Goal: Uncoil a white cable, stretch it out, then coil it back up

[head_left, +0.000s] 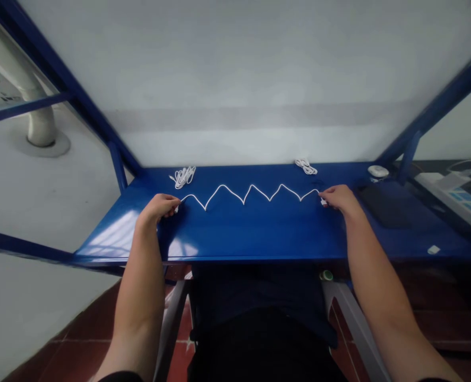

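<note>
A white charging cable (243, 201) stretches in a zigzag across the blue table (255, 239), with several sharp bends along it. My left hand (161, 206) pinches its left end, where a small white plug shows under the fingers. At the other end my right hand (336, 198) is closed on the cable, and a white connector pokes out below the fingertips. Between the hands the cable appears to lie on or just over the table top; I cannot tell whether every bend touches it.
Behind the cable lie a bundled white cable (185, 176) on the left and another coiled cable (306, 166) on the right. Rightward are a white rounded case (378, 171), a dark flat device (384, 206), a small white piece (433, 249) and a white-and-blue tray (456, 199). Blue frame bars flank the table.
</note>
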`<state>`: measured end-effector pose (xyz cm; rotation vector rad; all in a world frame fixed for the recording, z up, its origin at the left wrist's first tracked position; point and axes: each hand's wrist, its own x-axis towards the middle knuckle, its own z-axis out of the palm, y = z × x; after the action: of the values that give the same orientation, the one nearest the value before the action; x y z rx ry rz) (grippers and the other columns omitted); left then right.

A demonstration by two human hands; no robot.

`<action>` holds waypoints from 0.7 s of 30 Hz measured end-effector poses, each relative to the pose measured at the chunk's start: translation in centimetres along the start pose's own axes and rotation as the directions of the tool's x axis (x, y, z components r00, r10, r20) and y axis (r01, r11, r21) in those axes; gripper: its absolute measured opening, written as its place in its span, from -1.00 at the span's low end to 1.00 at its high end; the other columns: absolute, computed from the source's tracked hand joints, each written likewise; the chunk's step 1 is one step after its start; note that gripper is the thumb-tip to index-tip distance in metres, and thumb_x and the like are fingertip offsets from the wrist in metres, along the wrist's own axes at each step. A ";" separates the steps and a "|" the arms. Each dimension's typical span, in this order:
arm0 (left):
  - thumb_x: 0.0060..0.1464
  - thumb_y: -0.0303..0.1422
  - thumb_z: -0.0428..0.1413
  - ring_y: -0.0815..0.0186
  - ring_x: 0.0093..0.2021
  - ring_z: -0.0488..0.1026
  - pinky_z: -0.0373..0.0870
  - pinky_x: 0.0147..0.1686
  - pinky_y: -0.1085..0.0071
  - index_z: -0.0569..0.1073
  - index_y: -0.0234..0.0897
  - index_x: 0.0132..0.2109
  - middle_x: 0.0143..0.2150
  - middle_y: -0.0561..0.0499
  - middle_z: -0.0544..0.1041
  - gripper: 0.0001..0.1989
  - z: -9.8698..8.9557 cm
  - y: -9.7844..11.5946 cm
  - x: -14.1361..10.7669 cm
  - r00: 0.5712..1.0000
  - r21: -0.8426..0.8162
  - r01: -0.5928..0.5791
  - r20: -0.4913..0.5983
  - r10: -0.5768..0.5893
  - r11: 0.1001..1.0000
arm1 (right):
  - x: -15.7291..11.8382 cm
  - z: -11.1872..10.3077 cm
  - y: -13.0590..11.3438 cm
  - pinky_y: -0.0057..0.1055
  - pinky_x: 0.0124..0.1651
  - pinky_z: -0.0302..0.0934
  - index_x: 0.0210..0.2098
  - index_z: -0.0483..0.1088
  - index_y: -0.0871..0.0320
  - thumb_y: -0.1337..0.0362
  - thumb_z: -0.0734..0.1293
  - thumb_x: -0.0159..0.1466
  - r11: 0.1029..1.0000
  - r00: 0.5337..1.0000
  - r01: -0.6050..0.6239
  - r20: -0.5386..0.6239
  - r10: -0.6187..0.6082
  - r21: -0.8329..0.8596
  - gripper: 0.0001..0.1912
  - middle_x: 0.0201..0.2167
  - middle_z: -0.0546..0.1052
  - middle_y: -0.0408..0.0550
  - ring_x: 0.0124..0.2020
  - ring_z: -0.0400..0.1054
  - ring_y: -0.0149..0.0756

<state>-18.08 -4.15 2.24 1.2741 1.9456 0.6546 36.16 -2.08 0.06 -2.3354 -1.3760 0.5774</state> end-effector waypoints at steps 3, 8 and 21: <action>-0.09 -0.36 0.11 0.45 -0.73 0.17 0.02 -0.72 0.54 0.43 -0.29 -0.46 -0.75 0.13 0.28 -0.91 0.3 0.4 0.6 1.000 0.070 -0.026 0.007 0.025 0.997 | 0.1 0.4 -0.7 -0.45 -0.41 0.24 -0.34 0.53 0.20 0.21 0.35 0.14 0.985 0.992 0.126 -0.016 -0.129 -0.121 -0.81 -0.58 0.55 -0.03 -0.47 0.46 -0.24; -0.04 -0.34 0.11 0.39 -0.71 0.24 0.11 -0.68 0.50 0.45 -0.30 -0.46 -0.72 0.07 0.34 -0.87 2.8 3.2 2.3 0.992 0.316 -0.120 0.077 0.100 0.941 | -0.7 2.5 -4.6 -0.46 -0.29 0.23 -0.25 0.50 0.19 0.24 0.31 0.19 0.892 0.926 0.376 0.127 -0.355 -0.249 -0.80 -0.49 0.58 0.01 -0.35 0.49 -0.23; 0.18 -0.22 -0.02 0.10 -0.10 0.49 0.33 -0.18 0.33 0.43 -0.27 -0.05 -0.09 -0.21 0.55 -0.70 10.1 7.1 0.4 0.950 0.451 -0.252 -0.051 0.307 0.856 | -6.0 7.0 -13.1 -0.16 -0.07 0.25 -0.06 0.40 0.33 -0.17 -0.05 0.36 0.883 0.906 0.417 0.180 -0.383 -0.218 -0.28 -0.22 0.55 0.34 -0.09 0.44 0.08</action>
<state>-6.32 -0.75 1.05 1.8640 2.1019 0.4469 20.26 -0.65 1.71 -2.1214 -2.0345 0.4562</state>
